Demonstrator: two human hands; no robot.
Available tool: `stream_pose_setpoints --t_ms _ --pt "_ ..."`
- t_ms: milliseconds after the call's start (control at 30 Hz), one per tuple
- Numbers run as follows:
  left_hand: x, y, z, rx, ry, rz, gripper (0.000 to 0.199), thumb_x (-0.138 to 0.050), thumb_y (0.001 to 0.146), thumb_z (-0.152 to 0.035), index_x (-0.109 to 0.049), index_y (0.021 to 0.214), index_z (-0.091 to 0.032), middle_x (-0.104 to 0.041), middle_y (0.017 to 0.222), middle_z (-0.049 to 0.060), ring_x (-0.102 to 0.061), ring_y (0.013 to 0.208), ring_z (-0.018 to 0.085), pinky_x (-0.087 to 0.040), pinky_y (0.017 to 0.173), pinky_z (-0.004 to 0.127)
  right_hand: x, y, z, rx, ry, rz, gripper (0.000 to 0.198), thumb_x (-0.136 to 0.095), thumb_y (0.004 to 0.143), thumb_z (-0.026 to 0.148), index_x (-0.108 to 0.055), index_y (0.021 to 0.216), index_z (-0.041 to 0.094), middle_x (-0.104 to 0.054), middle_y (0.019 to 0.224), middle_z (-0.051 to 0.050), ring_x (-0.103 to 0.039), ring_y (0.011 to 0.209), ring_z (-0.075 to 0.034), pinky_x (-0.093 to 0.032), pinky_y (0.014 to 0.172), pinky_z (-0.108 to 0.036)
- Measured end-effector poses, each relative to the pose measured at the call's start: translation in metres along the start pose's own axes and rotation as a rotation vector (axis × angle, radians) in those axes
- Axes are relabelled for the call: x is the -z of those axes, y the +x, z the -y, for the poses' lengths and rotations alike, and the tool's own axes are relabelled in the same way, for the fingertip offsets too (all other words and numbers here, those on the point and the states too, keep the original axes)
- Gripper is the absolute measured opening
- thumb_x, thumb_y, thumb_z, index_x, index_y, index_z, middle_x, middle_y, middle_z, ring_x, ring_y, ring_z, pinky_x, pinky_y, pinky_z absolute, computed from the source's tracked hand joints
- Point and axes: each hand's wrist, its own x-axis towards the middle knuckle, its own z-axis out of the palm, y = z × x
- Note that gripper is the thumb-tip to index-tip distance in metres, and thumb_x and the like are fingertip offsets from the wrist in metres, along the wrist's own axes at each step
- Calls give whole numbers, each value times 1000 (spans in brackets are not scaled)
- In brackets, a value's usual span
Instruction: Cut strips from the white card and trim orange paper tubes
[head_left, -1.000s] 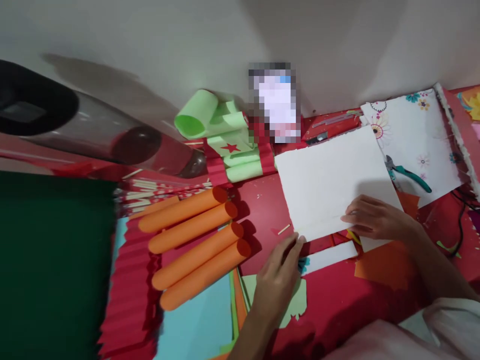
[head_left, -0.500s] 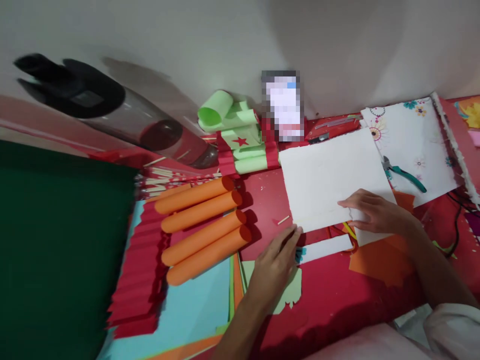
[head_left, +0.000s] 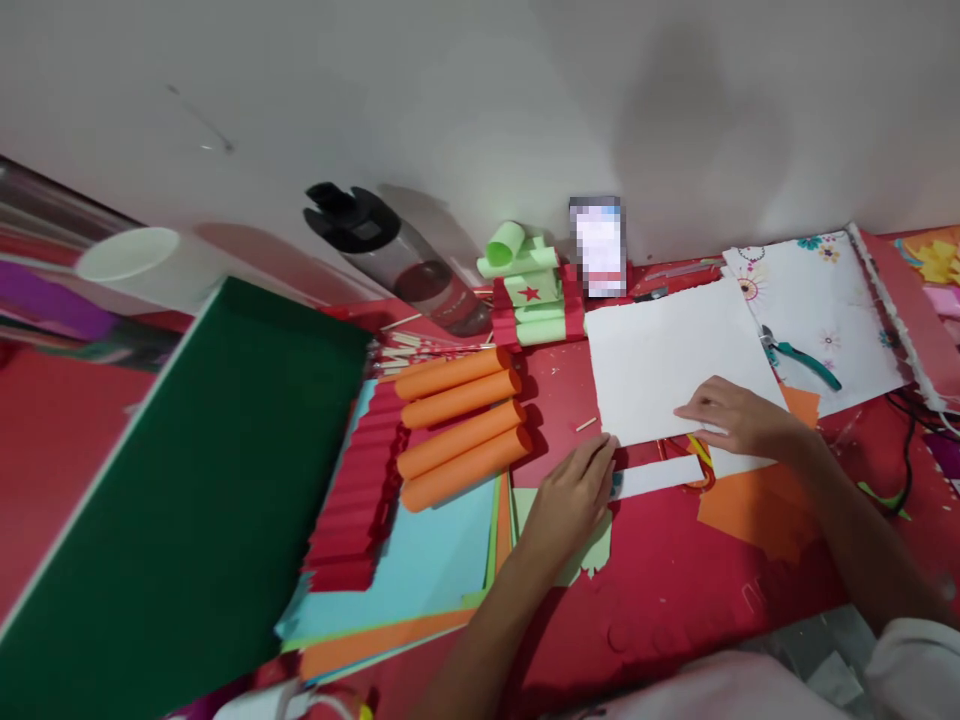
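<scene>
One white paper sheet (head_left: 656, 360) has the left hand (head_left: 574, 482) at seven o'clock, right hand (head_left: 739, 415) at five, probably steadying it. Whether either pinches, I can't tell.

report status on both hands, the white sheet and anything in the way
Left hand at white sheet, lower left corner. Right hand on its lower right part. Visible face plain. Teal-handled pliers by its right edge, seemingly not in the way.

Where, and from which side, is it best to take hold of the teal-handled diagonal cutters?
Probably mid-handle: the teal-handled diagonal cutters lie on the floral paper, handle slanting toward the near right, metal head pointing away left. Come from above, on the near right.
</scene>
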Motion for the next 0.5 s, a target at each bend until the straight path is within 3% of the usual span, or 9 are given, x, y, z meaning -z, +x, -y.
stream_pose_setpoints --t_ms 133,500 --pt "0 0 3 16 -41 19 42 -51 105 -14 -60 146 -20 -75 131 14 -76 113 26 -66 97 41 -4 2 3 57 -94 -35 24 -60 105 20 -75 122 17 -67 104 -14 -59 99 -26 -55 87 -41" --pt "12 0 13 6 -122 42 36 -53 104 -13 -68 136 -20 -76 130 13 -73 117 27 -62 99 45 -3 7 14 92 -246 -68 18 -57 104 17 -73 114 15 -68 107 -14 -61 97 -26 -53 88 -41"
